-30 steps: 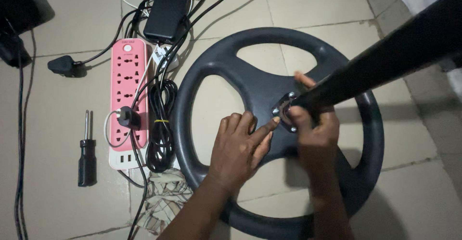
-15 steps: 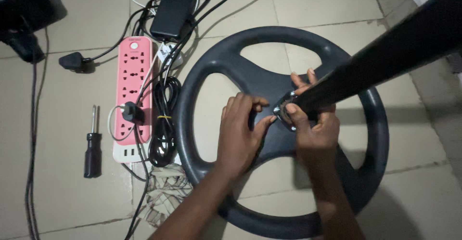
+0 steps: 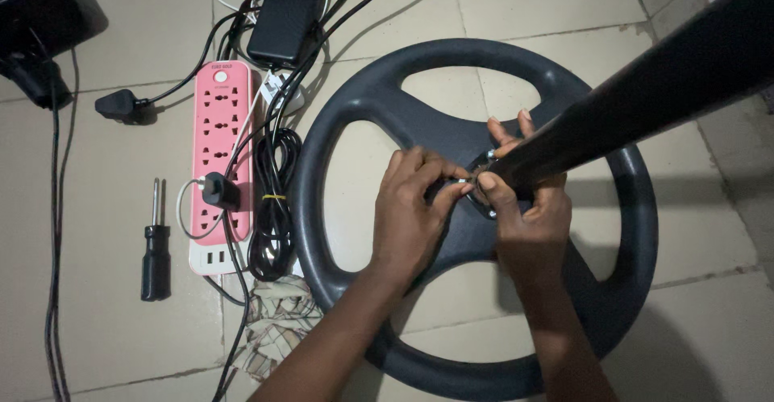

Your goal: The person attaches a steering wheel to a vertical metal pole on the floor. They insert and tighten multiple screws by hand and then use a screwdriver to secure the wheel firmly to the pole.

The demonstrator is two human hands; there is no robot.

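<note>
Round black plastic three-spoke base (image 3: 379,104), flat on tiled floor (image 3: 105,345), with dark pole (image 3: 645,95) at its hub.
Left hand (image 3: 411,216): fingertips pinched at small metal flange (image 3: 482,186). Right hand (image 3: 528,216): fingers wrapped round the pole's foot. Black-handled screwdriver (image 3: 156,249) well apart, left.

Ring base (image 3: 355,112), centre frame: matt dark plastic, smooth. Flange (image 3: 481,188) at hub: bright bare metal. Pole (image 3: 645,99), upper right: dark, slight sheen. Power strip (image 3: 218,120), left: glossy pink plastic. Floor tiles (image 3: 105,305): smooth, dull beige
</note>
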